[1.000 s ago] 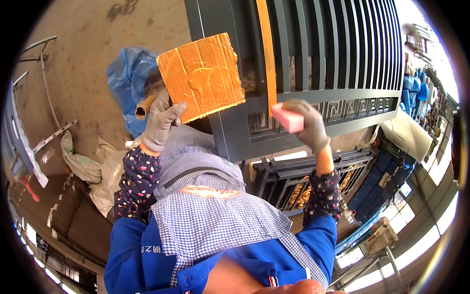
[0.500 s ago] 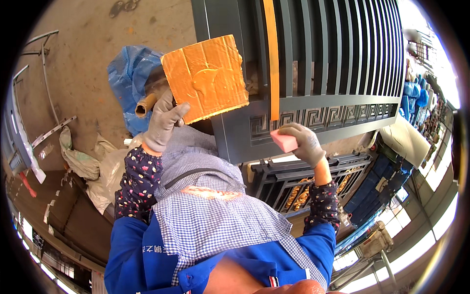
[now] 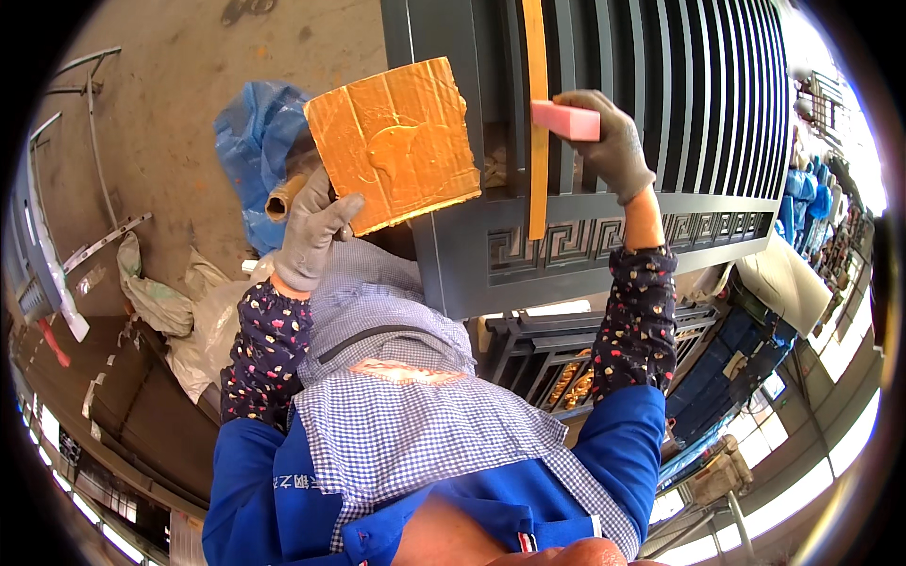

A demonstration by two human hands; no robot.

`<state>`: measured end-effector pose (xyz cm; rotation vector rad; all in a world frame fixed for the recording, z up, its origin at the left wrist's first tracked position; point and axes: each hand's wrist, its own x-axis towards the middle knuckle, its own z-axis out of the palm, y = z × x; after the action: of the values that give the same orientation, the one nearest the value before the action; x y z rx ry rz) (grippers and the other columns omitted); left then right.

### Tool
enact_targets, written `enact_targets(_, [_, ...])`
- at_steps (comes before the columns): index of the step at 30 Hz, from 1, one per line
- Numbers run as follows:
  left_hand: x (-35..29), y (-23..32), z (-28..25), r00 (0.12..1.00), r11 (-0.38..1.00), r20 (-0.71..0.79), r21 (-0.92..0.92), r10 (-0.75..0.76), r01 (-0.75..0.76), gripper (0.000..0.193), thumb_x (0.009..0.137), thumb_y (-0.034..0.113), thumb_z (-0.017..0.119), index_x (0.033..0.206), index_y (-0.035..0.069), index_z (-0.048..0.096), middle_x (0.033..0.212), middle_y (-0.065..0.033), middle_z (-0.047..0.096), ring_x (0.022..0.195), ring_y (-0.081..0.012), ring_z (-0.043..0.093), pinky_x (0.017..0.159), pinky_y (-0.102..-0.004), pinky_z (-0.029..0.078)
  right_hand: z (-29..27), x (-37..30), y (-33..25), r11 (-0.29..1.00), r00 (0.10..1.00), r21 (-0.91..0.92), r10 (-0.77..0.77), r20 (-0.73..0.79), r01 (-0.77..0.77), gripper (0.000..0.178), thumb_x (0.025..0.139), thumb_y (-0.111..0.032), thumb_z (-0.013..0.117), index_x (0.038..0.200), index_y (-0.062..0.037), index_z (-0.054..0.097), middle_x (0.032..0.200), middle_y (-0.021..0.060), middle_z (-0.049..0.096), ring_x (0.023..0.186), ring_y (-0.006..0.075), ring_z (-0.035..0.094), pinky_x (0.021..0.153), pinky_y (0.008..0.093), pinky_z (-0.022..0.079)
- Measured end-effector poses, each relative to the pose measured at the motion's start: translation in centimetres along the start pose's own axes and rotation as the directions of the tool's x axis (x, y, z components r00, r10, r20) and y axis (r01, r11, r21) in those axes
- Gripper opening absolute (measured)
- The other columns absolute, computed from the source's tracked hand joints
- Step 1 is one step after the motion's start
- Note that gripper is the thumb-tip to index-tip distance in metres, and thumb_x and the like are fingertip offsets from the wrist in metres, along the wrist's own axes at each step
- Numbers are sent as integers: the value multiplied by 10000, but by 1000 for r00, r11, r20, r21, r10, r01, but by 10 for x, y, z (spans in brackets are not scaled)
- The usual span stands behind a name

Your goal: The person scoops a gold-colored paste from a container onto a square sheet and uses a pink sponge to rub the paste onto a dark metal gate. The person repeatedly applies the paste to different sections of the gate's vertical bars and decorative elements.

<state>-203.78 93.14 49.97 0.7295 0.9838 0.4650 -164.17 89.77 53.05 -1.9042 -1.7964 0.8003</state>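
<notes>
My gloved left hand grips the lower left corner of a cardboard piece, thumb on its front. Gold-orange paint covers the cardboard, with a thicker wet patch in its middle. In my gloved right hand is a pink sponge block, held over the dark grey metal gate. One slat of the gate is gold-orange along its visible length, and the sponge's left end overlaps it in view. Whether the sponge touches the slat I cannot tell.
Left of the gate lie blue plastic sheeting and a cardboard tube. Pale plastic sacks rest at the left. Another dark gate with gold ornaments stands near my right arm. Metal frames stand at the far left.
My right hand has moved up and away from me with the sponge, from the slat's near end to farther along it. The left hand and cardboard have barely shifted.
</notes>
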Motion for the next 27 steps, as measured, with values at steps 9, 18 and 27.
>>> enact_targets(9, [-2,11,2,999,997,30,78,-14,12,474,924,247,705,1324,27,578,1033,32,700,608,21,478,528,-140,395,-9,-92,-28,993,941,-18,114,319,-114,382,737,29,716,1097,-94,693,1093,93,706,1039,299,686,898,370,548])
enact_targets(18, [4,7,-2,997,999,71,45,-8,5,520,921,238,708,1370,25,554,1086,26,699,636,21,497,534,-143,406,6,-32,-11,997,997,47,60,48,-62,375,749,70,671,1100,-60,678,1118,118,696,1029,331,681,883,374,543])
enact_targets(27, [2,4,-2,999,998,34,51,-37,35,511,890,213,716,1349,33,582,1074,27,713,577,41,470,506,-125,386,17,-166,-38,986,941,-40,167,294,-162,471,682,-39,748,1139,-130,685,1182,74,683,1114,310,645,958,407,520])
